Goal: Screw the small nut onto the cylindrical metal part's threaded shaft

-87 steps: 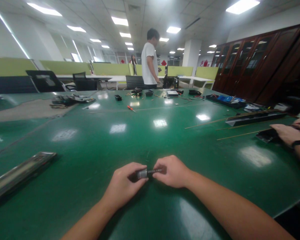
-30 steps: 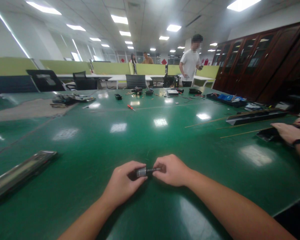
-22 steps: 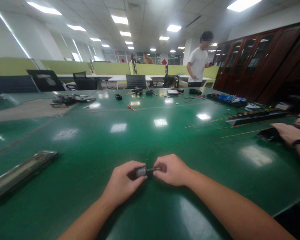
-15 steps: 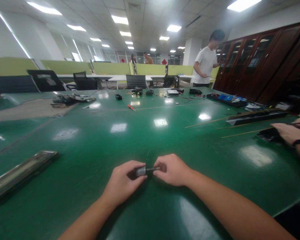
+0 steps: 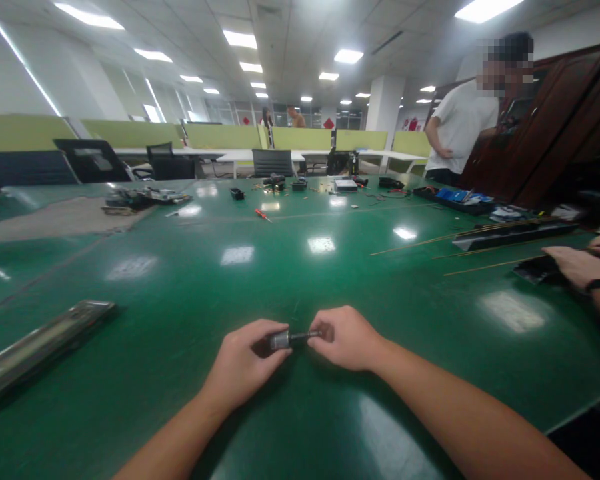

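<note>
Low over the green bench [image 5: 205, 280], right at the centre of things, the left grip [image 5: 250, 357] had hold: thumb and fingers curled around a silver-and-black cylinder [image 5: 279, 341], its rear end out of sight in the hand. Directly across from it, the right grip [image 5: 345, 339] was pinching the far end of the slim dark shaft [image 5: 300, 337] that ran out of that cylinder. One piece or two? No telling! Held end to end, presumably to keep everything in line, with the stretch between the grips bare for a good look. Out left of the left grip lay a long clear-cased object [image 5: 45, 343], placed there, it seemed, to leave elbow room. Straight ahead of both grips, well apart, lay a red screwdriver [image 5: 263, 215], perhaps kept within reach. And away beyond the right grip, another person's hand [image 5: 577, 267] rested on a dark channel [image 5: 533, 270], probably to steady it, thin rods [image 5: 480, 268] pointing inward.
</note>
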`<state>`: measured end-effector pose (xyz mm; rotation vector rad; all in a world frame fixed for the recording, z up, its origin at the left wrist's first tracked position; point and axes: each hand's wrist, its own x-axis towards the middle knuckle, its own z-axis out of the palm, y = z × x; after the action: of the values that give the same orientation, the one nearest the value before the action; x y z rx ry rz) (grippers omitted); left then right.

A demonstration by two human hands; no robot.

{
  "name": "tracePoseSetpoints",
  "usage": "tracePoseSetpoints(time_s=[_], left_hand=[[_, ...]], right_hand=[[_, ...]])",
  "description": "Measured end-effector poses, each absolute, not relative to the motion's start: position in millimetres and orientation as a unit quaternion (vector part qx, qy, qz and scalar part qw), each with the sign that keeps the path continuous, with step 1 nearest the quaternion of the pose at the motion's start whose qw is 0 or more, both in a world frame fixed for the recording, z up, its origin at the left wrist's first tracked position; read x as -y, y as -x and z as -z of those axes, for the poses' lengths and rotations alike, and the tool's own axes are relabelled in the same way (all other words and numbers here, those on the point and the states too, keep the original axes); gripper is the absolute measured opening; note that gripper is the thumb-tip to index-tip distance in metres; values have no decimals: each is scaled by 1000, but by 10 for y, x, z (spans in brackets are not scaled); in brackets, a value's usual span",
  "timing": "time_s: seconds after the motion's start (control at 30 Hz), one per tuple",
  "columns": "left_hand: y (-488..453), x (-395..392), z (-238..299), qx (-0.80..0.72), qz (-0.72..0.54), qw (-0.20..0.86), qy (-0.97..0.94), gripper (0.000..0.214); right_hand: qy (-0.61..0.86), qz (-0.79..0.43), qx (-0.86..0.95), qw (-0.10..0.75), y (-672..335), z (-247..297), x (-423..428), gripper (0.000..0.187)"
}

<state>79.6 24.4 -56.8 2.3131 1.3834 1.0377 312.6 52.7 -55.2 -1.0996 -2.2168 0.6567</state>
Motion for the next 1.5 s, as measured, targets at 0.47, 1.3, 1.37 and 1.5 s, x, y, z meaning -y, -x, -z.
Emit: tracePoseSetpoints(time_s=[0.47, 1.3, 1.37, 1.5], left_hand=[[-765, -254, 584, -488, -338, 137, -793, 23], [-702, -467, 602, -587, -515, 364, -507, 72], [-682, -483, 617, -589, -527, 382, -479, 66], [-598, -460, 548, -594, -535, 373, -471, 65]], right_hand=[[436, -259, 818, 272, -3121, 567, -529, 11], [448, -263, 806, 282, -3107, 626, -585, 16], [443, -278, 804, 283, -3102, 648, -602, 16], [430, -287, 805, 291, -3099, 651, -612, 16]])
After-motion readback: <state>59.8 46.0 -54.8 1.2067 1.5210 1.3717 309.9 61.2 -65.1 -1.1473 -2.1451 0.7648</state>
